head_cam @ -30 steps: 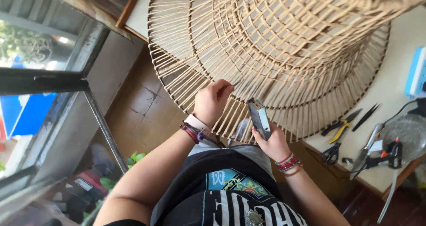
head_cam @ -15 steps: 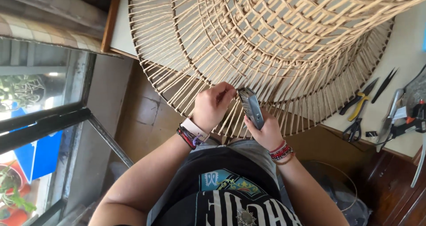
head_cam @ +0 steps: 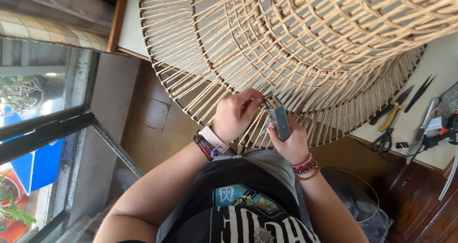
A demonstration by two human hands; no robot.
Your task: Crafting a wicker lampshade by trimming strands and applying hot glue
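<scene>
While my left hand [head_cam: 234, 116] pinches a cord strand at the rim of the woven lampshade frame [head_cam: 296, 47], my right hand [head_cam: 288, 140], closed around the grey stapler [head_cam: 278, 118], has risen from just below until its nose meets that pinch, so the strand looks ready for fastening.

A white-topped table [head_cam: 128, 31] with a wooden edge spans the upper part of the view, and below it lies a floor of brown tiles [head_cam: 160, 124]. Left of the table, a dark-framed window [head_cam: 52, 128] lets in daylight, with green plants [head_cam: 16, 93] and a blue shape beyond the glass. Under the table's right end stands a dark wooden cabinet [head_cam: 420, 200].
</scene>
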